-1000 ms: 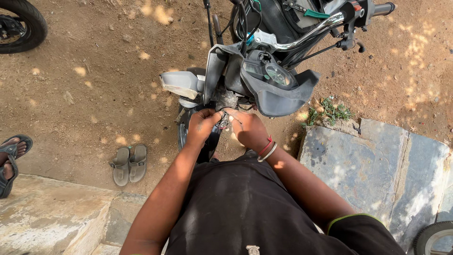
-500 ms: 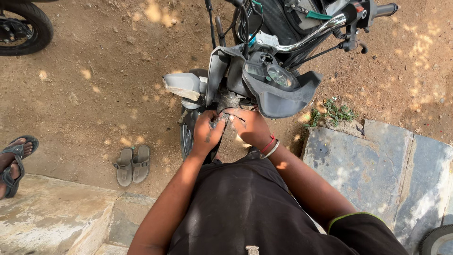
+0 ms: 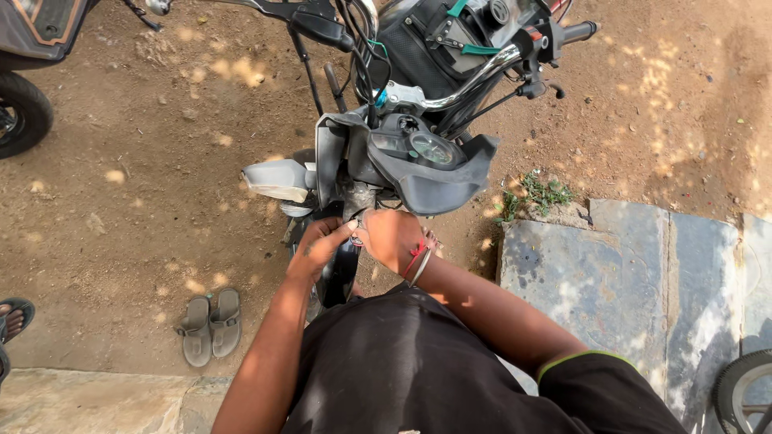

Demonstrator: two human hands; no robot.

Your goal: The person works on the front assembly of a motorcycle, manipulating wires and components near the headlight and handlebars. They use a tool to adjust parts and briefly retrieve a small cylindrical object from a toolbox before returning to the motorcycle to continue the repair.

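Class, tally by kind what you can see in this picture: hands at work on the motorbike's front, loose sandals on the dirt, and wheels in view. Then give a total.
Hands: 2, left hand and right hand
Loose sandals: 2
Wheels: 2, one at top left, one at bottom right
Total: 6

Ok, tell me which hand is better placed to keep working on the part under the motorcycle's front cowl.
Probably the left hand: its fingertips already pinch at the small part below the grey cowl. The right hand lies curled beside it, its back to the camera, seemingly bracing.
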